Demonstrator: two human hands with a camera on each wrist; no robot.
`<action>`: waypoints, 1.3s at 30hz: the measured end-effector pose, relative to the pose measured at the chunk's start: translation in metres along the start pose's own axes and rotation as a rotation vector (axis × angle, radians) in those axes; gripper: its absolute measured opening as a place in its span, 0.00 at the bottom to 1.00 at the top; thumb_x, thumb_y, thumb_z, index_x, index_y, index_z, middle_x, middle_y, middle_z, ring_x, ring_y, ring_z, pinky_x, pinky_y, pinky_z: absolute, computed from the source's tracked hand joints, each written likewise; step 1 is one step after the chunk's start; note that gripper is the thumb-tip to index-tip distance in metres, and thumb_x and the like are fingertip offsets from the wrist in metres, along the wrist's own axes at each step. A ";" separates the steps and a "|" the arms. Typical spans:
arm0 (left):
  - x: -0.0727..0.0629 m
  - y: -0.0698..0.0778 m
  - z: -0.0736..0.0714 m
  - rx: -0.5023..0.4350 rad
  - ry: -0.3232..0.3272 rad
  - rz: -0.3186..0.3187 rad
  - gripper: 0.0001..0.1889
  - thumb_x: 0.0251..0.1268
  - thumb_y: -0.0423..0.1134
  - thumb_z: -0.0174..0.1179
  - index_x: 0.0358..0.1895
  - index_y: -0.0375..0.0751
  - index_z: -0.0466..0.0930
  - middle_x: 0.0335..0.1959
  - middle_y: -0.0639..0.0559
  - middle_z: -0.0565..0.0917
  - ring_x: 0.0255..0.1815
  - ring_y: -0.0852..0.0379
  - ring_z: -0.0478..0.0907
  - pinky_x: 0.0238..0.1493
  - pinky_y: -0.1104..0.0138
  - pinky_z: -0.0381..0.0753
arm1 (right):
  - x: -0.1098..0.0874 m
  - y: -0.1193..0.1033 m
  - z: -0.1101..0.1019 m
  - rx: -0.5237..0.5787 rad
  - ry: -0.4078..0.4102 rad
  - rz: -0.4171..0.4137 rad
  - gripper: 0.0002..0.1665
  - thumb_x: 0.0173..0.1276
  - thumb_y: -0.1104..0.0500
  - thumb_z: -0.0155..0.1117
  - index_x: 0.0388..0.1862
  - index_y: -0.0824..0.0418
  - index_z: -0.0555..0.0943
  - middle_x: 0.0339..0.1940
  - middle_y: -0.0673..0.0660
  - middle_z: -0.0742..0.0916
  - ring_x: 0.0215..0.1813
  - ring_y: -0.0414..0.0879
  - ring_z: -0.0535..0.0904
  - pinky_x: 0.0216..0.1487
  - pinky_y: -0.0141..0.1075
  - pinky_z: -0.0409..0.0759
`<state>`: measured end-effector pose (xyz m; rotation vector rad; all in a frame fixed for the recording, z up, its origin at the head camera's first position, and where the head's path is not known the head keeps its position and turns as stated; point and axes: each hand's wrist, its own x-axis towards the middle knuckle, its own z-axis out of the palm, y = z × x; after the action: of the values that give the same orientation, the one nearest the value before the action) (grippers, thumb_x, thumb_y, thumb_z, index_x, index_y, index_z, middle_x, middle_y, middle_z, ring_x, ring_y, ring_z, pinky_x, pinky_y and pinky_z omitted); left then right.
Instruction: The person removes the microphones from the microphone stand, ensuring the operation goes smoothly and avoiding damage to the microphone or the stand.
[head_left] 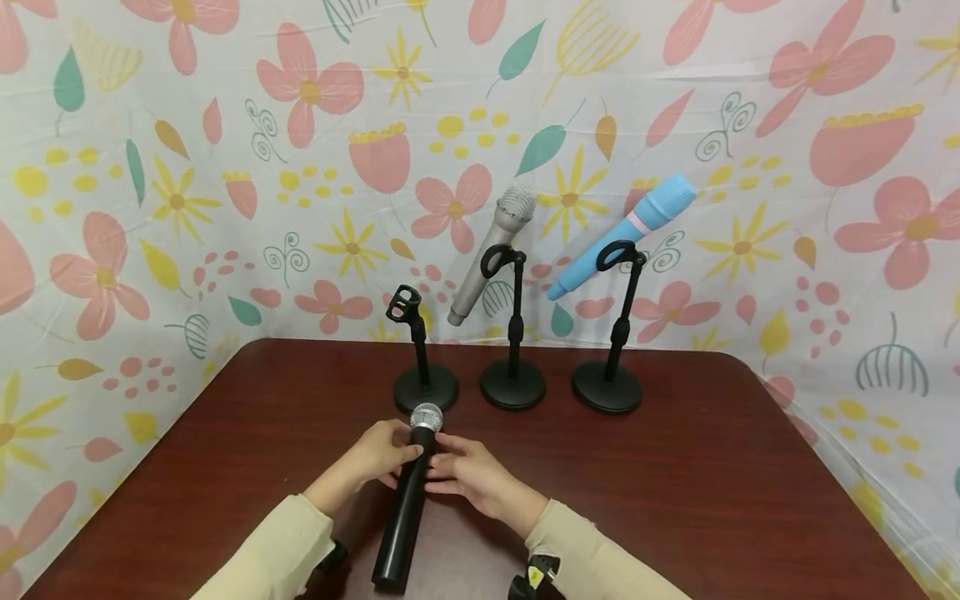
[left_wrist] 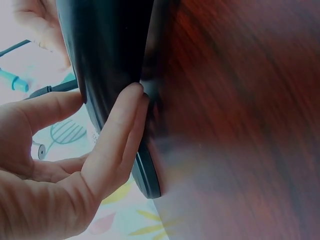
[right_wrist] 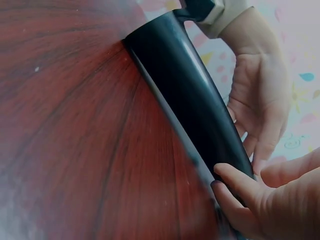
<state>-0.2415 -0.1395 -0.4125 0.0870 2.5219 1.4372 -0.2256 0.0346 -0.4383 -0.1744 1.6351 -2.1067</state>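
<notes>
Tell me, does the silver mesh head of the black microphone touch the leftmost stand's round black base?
Cannot tell. In the head view, the mesh head overlaps the base, hiding any gap; wrist views cannot settle it.

Floral backdrop behind reddish-brown table

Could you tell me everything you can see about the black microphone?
The black microphone has a long, smooth, glossy handle, perhaps plastic, and a rounded silvery mesh head that looks like metal. It lies slightly slantwise, low at the brown table, its head pointing away from the person, toward the leftmost stand. The left hand and right hand hold it from either side. Whether its whole length rests on the table is unclear.
</notes>
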 end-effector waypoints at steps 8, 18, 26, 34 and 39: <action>0.000 -0.003 -0.008 0.024 0.031 -0.015 0.23 0.61 0.29 0.62 0.57 0.21 0.69 0.35 0.40 0.80 0.22 0.50 0.80 0.21 0.58 0.83 | 0.007 0.004 0.010 0.028 0.001 -0.019 0.36 0.67 0.75 0.50 0.73 0.76 0.54 0.46 0.65 0.76 0.47 0.54 0.80 0.54 0.50 0.78; 0.000 -0.004 -0.011 0.032 0.033 -0.024 0.24 0.61 0.30 0.62 0.58 0.21 0.69 0.36 0.38 0.79 0.23 0.49 0.81 0.21 0.58 0.83 | 0.011 0.007 0.014 0.004 0.001 -0.039 0.36 0.66 0.74 0.51 0.72 0.77 0.54 0.45 0.64 0.76 0.45 0.51 0.80 0.53 0.50 0.79; 0.000 -0.003 -0.011 0.068 0.029 -0.028 0.26 0.63 0.32 0.61 0.58 0.18 0.66 0.39 0.35 0.79 0.25 0.49 0.82 0.22 0.58 0.84 | 0.011 0.006 0.013 -0.013 -0.004 -0.026 0.37 0.66 0.74 0.52 0.73 0.76 0.54 0.48 0.66 0.76 0.49 0.55 0.79 0.53 0.49 0.79; 0.001 -0.002 -0.011 0.127 0.044 -0.017 0.26 0.63 0.35 0.61 0.57 0.17 0.67 0.42 0.33 0.80 0.29 0.48 0.82 0.22 0.59 0.83 | 0.010 0.004 0.012 -0.033 0.006 -0.017 0.36 0.66 0.74 0.51 0.72 0.78 0.53 0.47 0.66 0.76 0.53 0.60 0.79 0.53 0.49 0.79; -0.001 0.000 -0.015 0.185 0.069 0.016 0.26 0.63 0.36 0.62 0.56 0.18 0.68 0.36 0.38 0.79 0.25 0.50 0.81 0.23 0.60 0.83 | 0.006 0.001 0.007 -0.060 0.006 -0.015 0.34 0.69 0.73 0.50 0.71 0.79 0.53 0.52 0.72 0.76 0.56 0.64 0.77 0.53 0.49 0.79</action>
<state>-0.2444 -0.1526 -0.4053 0.0912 2.7115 1.2290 -0.2278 0.0254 -0.4383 -0.2000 1.7064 -2.0726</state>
